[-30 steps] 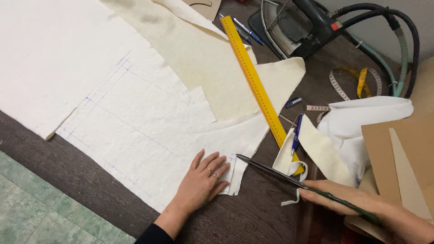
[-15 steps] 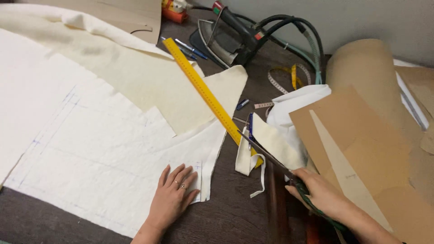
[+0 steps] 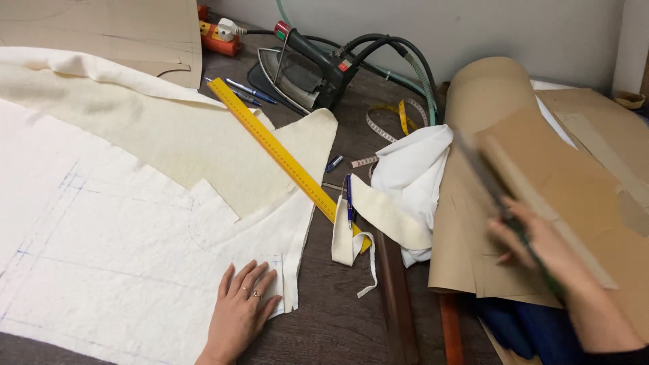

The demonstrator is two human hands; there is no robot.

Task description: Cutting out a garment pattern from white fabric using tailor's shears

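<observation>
Left hand (image 3: 241, 312) flat, fingers spread, pressing near corner of white fabric (image 3: 122, 263) on the surface (image 3: 331, 324). Right hand (image 3: 541, 247) blurred, clenched around long dark scissors (image 3: 497, 196) over brown paper (image 3: 541, 176) at right. Yellow ruler (image 3: 284, 159) lies diagonally between; iron (image 3: 301, 71) far.

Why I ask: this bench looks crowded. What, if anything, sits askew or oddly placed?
The yellow ruler lies diagonally, half on the cream fabric, its lower end under fabric scraps. A blue pen rests on those scraps. The right hand holds blurred scissors over brown paper.
</observation>
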